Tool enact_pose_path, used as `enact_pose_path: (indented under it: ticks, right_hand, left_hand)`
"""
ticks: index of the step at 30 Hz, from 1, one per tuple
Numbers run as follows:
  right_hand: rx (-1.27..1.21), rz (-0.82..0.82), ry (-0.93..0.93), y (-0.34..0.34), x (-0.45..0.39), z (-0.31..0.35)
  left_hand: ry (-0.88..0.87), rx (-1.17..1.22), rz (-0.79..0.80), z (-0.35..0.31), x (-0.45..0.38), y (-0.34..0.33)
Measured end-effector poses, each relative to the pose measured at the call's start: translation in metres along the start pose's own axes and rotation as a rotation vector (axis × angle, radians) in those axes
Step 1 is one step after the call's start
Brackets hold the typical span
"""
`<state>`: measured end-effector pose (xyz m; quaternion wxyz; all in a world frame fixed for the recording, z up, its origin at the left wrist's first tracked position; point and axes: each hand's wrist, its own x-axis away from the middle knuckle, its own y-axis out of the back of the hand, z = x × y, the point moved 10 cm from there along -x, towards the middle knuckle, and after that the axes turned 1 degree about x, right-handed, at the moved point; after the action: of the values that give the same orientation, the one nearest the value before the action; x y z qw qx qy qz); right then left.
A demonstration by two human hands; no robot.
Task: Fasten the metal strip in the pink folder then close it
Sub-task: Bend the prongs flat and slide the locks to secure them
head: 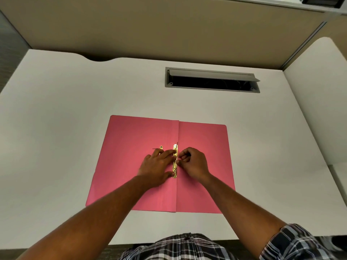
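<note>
The pink folder lies open flat on the desk. The metal strip runs along the fold, long axis pointing away from you. Your left hand is spread flat, fingertips pressing the strip from the left. Your right hand is curled, fingertips pinched at the strip's middle from the right. Both hands touch it, so slide along that axis.

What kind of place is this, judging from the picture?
Probably an office cubicle: a white desk with a built-in cable slot, beige partition panels behind it, and a pink folder lying open.
</note>
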<state>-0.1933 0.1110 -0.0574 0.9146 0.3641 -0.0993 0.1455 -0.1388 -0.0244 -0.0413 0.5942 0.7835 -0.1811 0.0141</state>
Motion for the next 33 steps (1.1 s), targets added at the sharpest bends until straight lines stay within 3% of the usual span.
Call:
enact_pose_path:
  ticks: [6, 14, 22, 33]
  right_hand:
    - [-0.063, -0.008, -0.049, 0.006, -0.014, 0.004]
    - [0.027, 0.041, 0.100, 0.001, -0.029, 0.027]
    - [0.064, -0.024, 0.107, 0.007, -0.035, 0.025]
    - [-0.130, 0.167, -0.007, 0.004, -0.054, 0.017]
  left_hand:
    - [0.013, -0.039, 0.020, -0.002, 0.000, 0.003]
    - [0.054, -0.078, 0.020, -0.002, 0.000, -0.002]
    - [0.017, -0.115, -0.001, -0.005, 0.002, -0.005]
    - [-0.036, -0.136, 0.024, -0.008, -0.002, -0.007]
